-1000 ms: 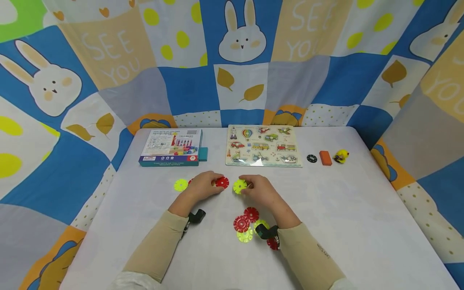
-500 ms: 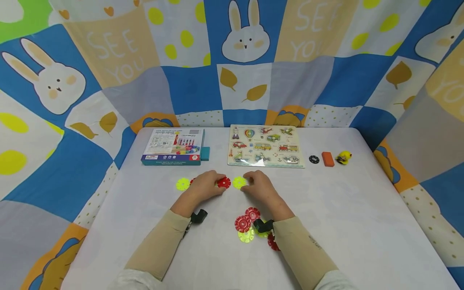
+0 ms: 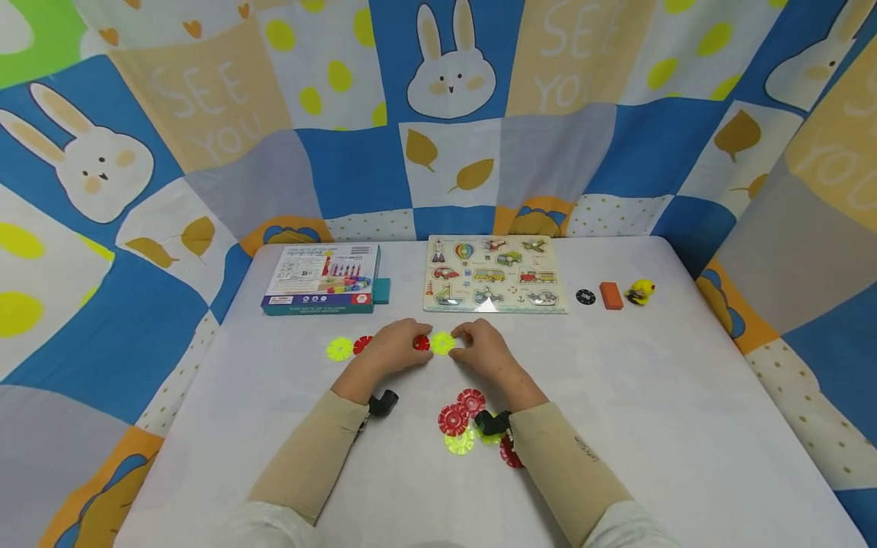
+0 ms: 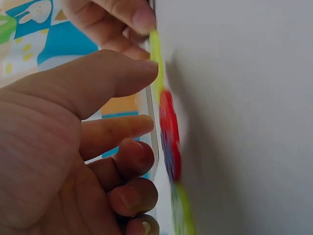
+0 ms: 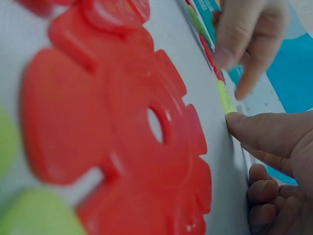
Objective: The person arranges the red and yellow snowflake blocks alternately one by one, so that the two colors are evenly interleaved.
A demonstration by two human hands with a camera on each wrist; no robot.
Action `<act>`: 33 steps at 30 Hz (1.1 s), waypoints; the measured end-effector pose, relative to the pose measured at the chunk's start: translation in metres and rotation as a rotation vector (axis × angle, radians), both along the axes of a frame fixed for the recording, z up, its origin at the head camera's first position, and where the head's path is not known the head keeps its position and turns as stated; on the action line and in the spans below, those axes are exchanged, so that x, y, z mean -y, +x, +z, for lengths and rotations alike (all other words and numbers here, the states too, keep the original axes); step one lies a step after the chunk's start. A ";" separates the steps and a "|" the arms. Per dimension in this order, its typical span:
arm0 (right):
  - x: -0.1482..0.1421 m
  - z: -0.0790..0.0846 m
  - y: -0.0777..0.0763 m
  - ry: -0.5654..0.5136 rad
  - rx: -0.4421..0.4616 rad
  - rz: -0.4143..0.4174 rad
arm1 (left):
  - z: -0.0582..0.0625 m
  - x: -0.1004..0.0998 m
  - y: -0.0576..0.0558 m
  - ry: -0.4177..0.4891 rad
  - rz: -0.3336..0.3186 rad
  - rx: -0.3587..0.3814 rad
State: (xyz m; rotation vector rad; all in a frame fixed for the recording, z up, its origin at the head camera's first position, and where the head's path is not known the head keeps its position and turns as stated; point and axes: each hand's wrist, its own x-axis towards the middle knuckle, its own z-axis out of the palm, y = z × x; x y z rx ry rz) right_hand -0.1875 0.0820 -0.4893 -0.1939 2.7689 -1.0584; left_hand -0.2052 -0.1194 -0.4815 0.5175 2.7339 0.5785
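Observation:
A row of slotted plastic interlocking discs lies across the table, partly hidden under my left hand (image 3: 397, 346). Its left end shows a yellow disc (image 3: 339, 348) and a red disc (image 3: 363, 345). My left thumb and index finger span the edges of another red disc (image 3: 421, 342), close to where it meets a yellow-green disc (image 3: 442, 343). That yellow-green disc is pinched at its right side by my right hand (image 3: 485, 352). In the left wrist view the red disc (image 4: 169, 134) and the yellow-green disc (image 4: 155, 63) appear edge-on, touching.
Loose red discs (image 3: 453, 419) and yellow discs (image 3: 459, 442) lie beneath my right wrist. Farther back are a boxed set (image 3: 322, 278), a teal block (image 3: 381, 291), a picture puzzle board (image 3: 493, 274), a black round piece (image 3: 585, 297), an orange block (image 3: 611, 296) and a yellow duck (image 3: 640, 292).
My right hand has moved left, bringing the yellow-green disc against the red one. The gap between them has gone. My left fingertips now sit nearer the red disc's right edge.

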 end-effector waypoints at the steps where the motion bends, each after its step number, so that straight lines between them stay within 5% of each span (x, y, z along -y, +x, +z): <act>1: -0.001 0.000 0.000 0.003 -0.003 0.000 | -0.001 -0.004 -0.002 0.015 -0.017 0.000; 5: -0.003 0.000 0.000 0.006 -0.018 0.019 | -0.005 -0.014 -0.005 0.045 -0.054 0.023; 12: -0.008 0.001 0.006 -0.044 -0.002 0.053 | -0.009 -0.013 -0.003 0.060 -0.025 0.022; 24: -0.036 0.024 0.047 -0.095 0.095 0.153 | -0.010 -0.010 -0.002 0.058 -0.023 0.013; 33: -0.037 0.020 0.081 0.080 0.128 0.235 | -0.011 -0.012 0.000 0.073 -0.025 0.024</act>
